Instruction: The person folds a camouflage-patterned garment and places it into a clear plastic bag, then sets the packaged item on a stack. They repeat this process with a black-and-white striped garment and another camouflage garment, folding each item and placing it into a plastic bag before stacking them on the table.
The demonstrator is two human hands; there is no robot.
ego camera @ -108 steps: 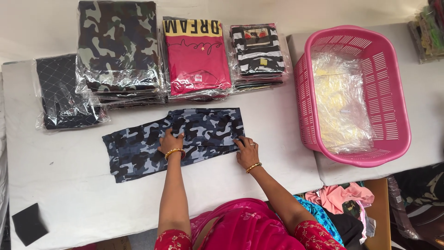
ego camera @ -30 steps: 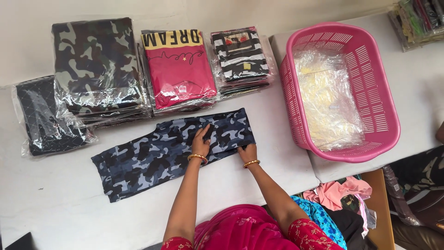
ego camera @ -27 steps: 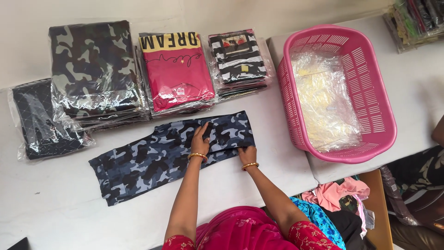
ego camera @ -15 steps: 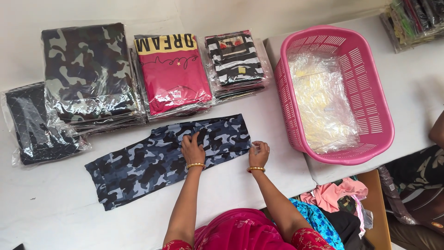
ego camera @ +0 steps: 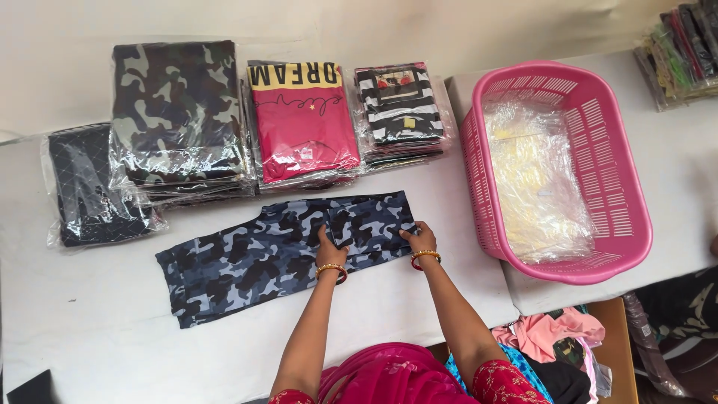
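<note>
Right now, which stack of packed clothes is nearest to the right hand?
The black-and-white striped stack, rightmost in the row, nearest the pink basket; the right hand rests below it.

Blue-grey camouflage trousers [ego camera: 277,258], white desk [ego camera: 90,352], pink slatted basket [ego camera: 624,217], green-brown camouflage packets [ego camera: 179,112], pink top with a yellow band [ego camera: 303,127], black-and-white striped packets [ego camera: 400,108], dark quilted packet [ego camera: 93,187], gold-and-red bangles [ego camera: 425,258], magenta sleeves [ego camera: 501,381]
</note>
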